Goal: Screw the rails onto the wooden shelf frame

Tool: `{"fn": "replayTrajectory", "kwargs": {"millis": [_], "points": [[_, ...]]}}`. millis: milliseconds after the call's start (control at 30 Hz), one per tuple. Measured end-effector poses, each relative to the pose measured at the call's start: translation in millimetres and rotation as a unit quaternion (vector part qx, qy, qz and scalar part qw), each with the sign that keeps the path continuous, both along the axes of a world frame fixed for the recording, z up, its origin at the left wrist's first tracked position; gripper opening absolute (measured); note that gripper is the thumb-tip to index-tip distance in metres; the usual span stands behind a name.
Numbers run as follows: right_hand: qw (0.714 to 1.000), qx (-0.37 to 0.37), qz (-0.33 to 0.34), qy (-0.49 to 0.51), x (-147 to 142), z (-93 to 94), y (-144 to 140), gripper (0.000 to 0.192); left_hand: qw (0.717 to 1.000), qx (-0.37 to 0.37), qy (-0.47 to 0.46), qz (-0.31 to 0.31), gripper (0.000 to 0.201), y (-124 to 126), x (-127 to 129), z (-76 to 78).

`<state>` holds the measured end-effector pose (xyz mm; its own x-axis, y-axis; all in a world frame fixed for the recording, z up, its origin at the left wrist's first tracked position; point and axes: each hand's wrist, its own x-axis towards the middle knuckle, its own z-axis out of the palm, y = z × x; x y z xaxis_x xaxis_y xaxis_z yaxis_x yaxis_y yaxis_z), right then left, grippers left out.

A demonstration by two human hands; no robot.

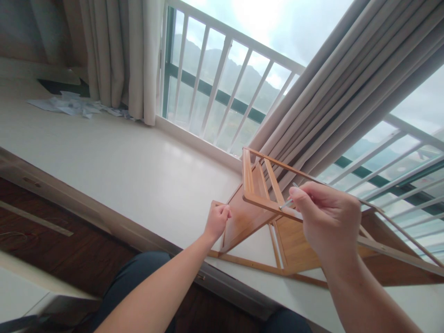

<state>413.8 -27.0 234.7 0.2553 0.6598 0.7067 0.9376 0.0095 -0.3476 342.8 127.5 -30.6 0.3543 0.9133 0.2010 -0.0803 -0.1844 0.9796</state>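
Scraps of white paper (74, 105) lie at the far left of a pale window ledge (114, 162), beside a drawn cream curtain (121, 55); beyond it, white window bars (215, 83) frame hazy hills. Nearer the viewer, a dark wooden floor (69, 249) runs below the ledge.

At centre, the person's left hand (217, 221) is curled closed around the near-left corner of a small wooden rack (263, 203), apparently bracing it where it rests tilted on the ledge against a second, grey-beige curtain (347, 92). The rack's slatted frame rises up and to the right, with a flat wooden panel below it.

To the right, the right hand (328, 219) pinches a slim metal tool (287, 202), seemingly a hex key or small screwdriver, between thumb and bunched fingers, its tip set at the front rail of the rack's upper frame. Exactly what the tip meets is too small to tell.

Judged from this, the work stands at a fastening step: one hand steadies the frame while the other drives or loosens a fitting on the rail. The next move would call for keeping the tool square to the fitting and turning it with a firm wrist, while the left hand's grip keeps the tilted rack from sliding along the smooth ledge.
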Motion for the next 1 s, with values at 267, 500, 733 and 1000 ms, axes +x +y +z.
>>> {"fn": "replayTrajectory", "kwargs": {"millis": [267, 500, 733, 1000], "points": [[0.999, -0.036, -0.002, 0.008, -1, 4.1, -1, 0.034, 1.0, -0.002, 0.002, 0.002, 0.045, 0, -1, 0.6], [0.993, -0.09, 0.052, 0.047, 17, 13.6, -7, 0.029, 1.0, -0.003, 0.006, 0.003, 0.045, 1, 1, -2.5], [0.982, -0.136, 0.127, 0.042, 19, 16.7, -14, 0.023, 1.0, 0.004, 0.008, 0.003, 0.046, 1, 1, -1.7], [0.972, -0.164, 0.163, 0.032, 28, 19.3, -12, 0.025, 1.0, 0.004, 0.01, -0.002, 0.046, 0, 2, -2.0]]}}
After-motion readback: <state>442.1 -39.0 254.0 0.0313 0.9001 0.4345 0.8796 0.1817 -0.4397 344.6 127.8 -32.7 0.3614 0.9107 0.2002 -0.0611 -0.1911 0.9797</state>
